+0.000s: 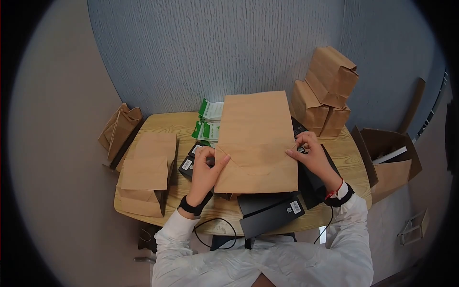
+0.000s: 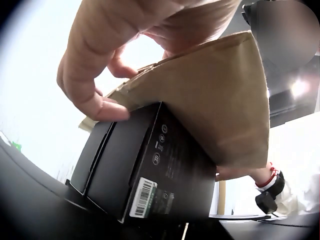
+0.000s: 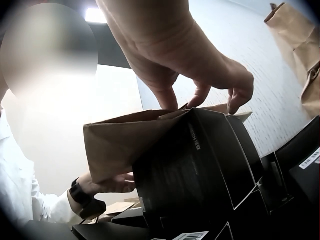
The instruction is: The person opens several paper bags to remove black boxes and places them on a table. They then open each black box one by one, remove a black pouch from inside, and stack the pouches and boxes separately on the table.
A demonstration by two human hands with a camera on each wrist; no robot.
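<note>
A flat brown paper bag (image 1: 256,138) with a folded bottom panel lies across the middle of the head view, over black boxes. My left hand (image 1: 205,170) pinches its left edge, thumb on top and fingers curled at the side. At the opposite edge my right hand (image 1: 313,155) grips the paper between thumb and fingers. Beneath the bag, the left wrist view shows a black box (image 2: 185,167) with a barcode label, the bag's paper right at its upper edge. The right wrist view shows a black box (image 3: 175,170) below the paper too.
Another black box (image 1: 270,222) lies at the table's front. Folded paper bags (image 1: 146,172) are stacked at left, green-and-white packets (image 1: 208,129) behind. Filled paper bags (image 1: 330,76) are piled at back right. An open cardboard box (image 1: 373,143) stands beyond the table's right edge. A black cable (image 1: 215,220) loops near my left wrist.
</note>
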